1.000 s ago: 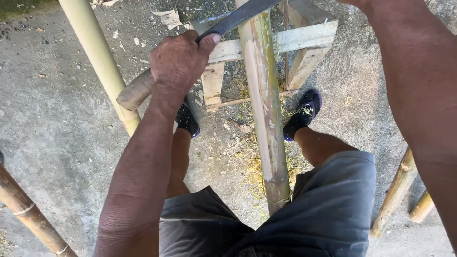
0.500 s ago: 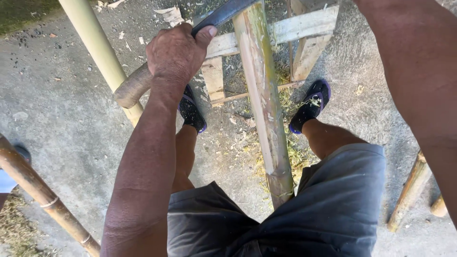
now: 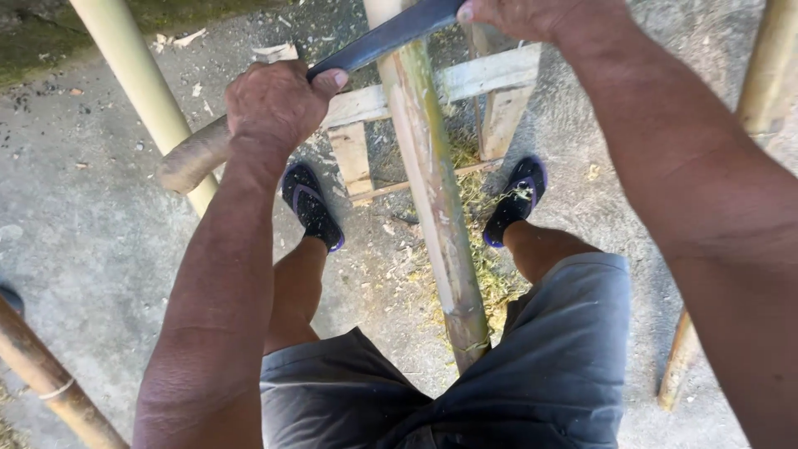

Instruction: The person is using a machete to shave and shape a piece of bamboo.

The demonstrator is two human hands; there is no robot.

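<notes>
At the far left, a brown bamboo pole runs diagonally out of the lower corner. Above it, a pale yellow bamboo pole slants from the top edge down toward the centre.

The left hand is closed in a fist around the wooden handle of a long knife. The fingers are curled tight and pressed together; the thumb tip presses on the base of the dark blade. The handle end projects down-left past the fist and crosses in front of the pale pole.

The blade extends up-right from the left hand and lies across the upper part of the central bamboo stalk, touching it. This stalk is the workpiece. It runs from the top edge down between the person's legs, ending at the dark shorts. Its surface shows green skin with pale, stripped strips.

Behind the stalk stands a light wooden frame on the concrete ground. Pale shavings lie on the ground around the stalk's lower part.

Both feet wear dark sandals with purple trim: the left sandal is left of the stalk, the right sandal is right of it.

The right hand grips the far end of the blade at the top edge. Its fingers are bent over the blade; their exact closure cannot be determined, since the frame edge cuts them off.

At the far right, another bamboo pole stands along the edge.
</notes>
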